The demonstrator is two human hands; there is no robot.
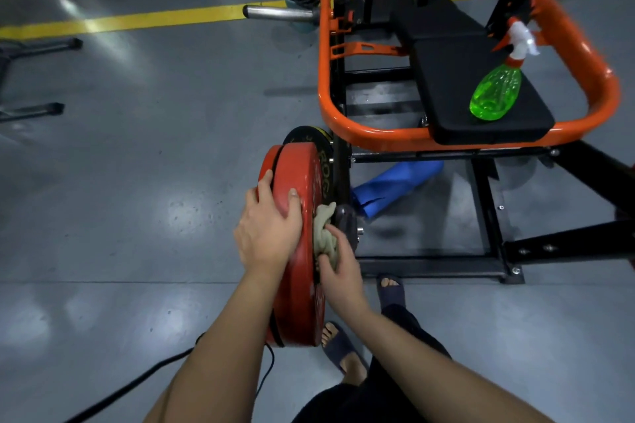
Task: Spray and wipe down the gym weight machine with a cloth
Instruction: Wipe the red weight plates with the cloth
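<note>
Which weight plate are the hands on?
The red plate, nearer the camera: the left hand holds its rim, the right hand holds the cloth against its face. The black plate behind is untouched.

One wide-angle camera, worn on the person's head, looks forward and steeply down from close above the forearms. The left hand gripping the red weight plate and the right hand holding the cloth sit just below centre; the machine's orange frame fills 1 to 3 o'clock.
</note>
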